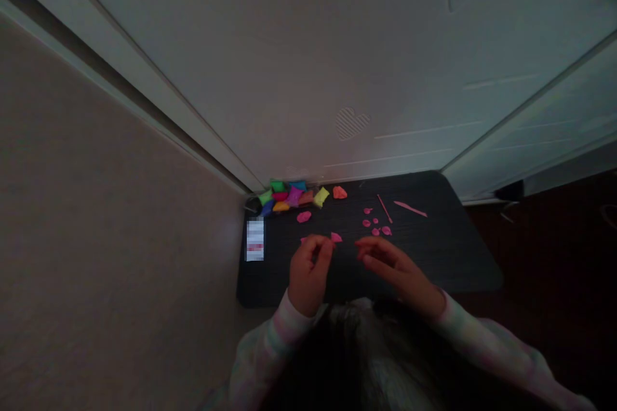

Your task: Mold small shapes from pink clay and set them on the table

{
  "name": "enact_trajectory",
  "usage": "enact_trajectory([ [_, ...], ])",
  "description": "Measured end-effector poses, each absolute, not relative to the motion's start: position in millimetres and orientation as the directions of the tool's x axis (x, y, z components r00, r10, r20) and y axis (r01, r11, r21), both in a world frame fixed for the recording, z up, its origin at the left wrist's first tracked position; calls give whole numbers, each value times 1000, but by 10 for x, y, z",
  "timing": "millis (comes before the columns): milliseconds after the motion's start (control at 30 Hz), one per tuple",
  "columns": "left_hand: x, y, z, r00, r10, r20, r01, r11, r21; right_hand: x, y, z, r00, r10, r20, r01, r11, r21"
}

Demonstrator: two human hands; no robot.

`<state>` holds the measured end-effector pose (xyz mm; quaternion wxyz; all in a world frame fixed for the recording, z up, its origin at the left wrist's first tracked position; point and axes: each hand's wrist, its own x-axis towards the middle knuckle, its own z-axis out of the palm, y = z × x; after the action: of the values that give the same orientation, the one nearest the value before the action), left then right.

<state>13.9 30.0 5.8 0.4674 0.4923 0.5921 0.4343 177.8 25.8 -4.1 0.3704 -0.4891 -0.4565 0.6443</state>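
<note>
My left hand is closed in a pinch over the dark table. A flat pink clay piece shows at its fingertips. Behind that hand another bit of pink clay peeks out, mostly hidden. My right hand hovers to the right with fingers bent and a gap between thumb and forefinger; nothing shows in it. Just beyond it lie several small pink clay petals. Farther from me are a larger pink clay lump and an orange-red clay lump.
Colourful clay packets lie along the table's back left, with a yellow packet beside them. A lit phone is at the left edge. A thin pink stick and a pink modelling tool lie right. A white panel rises behind the table.
</note>
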Motion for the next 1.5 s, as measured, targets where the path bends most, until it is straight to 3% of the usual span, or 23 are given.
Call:
enact_trajectory([
  [200, 133, 343, -43, -21, 965, -262, 48, 263, 964, 1792, 265, -57, -260, 915, -308, -29, -326, -945],
  [467, 119, 341, 14, 0, 990, -140, 277, 134, 951, 1776, 278, -89, -261, 912, -316, -36, -336, -941],
  [600, 122, 354, 48, 32, 991, -128, 290, 114, 950, 1785, 285, -118, -271, 911, -310, -36, -331, -943],
  [1000, 118, 368, -86, -31, 961, -275, 61, 277, 959, 1786, 308, -140, -262, 911, -320, -24, -338, -941],
  [1333, 104, 390, 43, -40, 969, -244, 150, 247, 957, 1781, 319, -138, -263, 903, -339, -16, -356, -935],
  [1500, 111, 381, -11, -5, 966, -257, 59, 257, 965, 1790, 315, -165, -278, 901, -333, -31, -355, -934],
])
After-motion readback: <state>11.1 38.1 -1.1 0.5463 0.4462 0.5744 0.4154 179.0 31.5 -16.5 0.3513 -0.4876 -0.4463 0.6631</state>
